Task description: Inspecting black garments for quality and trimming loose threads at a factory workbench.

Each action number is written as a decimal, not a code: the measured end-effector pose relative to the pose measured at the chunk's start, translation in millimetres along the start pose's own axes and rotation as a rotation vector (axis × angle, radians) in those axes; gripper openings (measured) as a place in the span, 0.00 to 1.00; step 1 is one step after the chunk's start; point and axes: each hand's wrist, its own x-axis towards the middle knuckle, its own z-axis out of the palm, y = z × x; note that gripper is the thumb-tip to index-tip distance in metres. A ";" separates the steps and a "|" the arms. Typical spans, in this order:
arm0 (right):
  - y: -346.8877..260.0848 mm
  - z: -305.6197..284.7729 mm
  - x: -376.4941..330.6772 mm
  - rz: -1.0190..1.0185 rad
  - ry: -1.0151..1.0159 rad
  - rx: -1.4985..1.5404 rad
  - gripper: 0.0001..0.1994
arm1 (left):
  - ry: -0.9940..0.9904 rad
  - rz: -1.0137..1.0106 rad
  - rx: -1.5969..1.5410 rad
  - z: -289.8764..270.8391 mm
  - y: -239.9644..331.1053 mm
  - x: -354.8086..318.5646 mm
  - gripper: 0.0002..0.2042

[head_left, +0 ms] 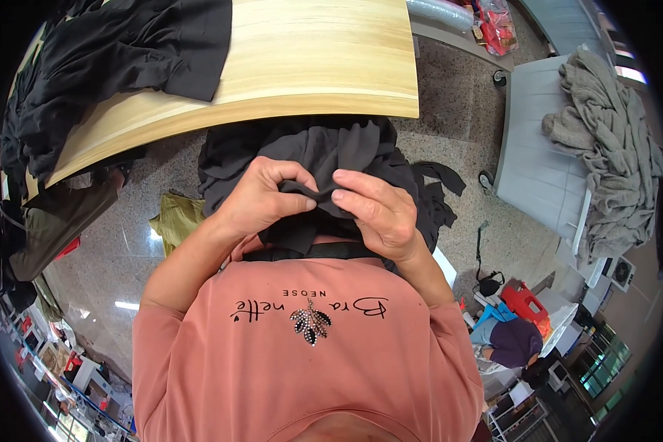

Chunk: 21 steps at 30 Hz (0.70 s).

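Note:
A dark grey garment (309,147) lies bunched over my lap, under the table's front edge. My left hand (267,195) pinches a fold of its cloth between thumb and fingers. Close beside it, my right hand (379,214) grips the same folded edge, thumb and index finger on the cloth. A short stretch of the edge runs between the two hands. Which part of the garment this edge belongs to cannot be made out.
Ahead stands a light wooden table (324,59) with dark garments (125,59) heaped on its left. At the right, grey cloth (604,155) hangs over a wheeled pale bin (534,140). Olive cloth (177,228) lies at my left. A person (512,342) is further back right.

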 end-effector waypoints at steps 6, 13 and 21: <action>-1.1 5.1 0.3 0.116 -0.033 0.249 0.14 | 0.001 0.126 -0.141 2.1 -8.5 -2.0 0.04; -5.2 9.5 3.1 0.071 -0.074 0.202 0.11 | -0.039 0.007 -0.327 6.9 -12.1 0.4 0.04; -12.4 16.9 6.6 -0.014 0.001 0.049 0.09 | 0.041 0.052 -0.125 13.1 -9.0 -1.3 0.03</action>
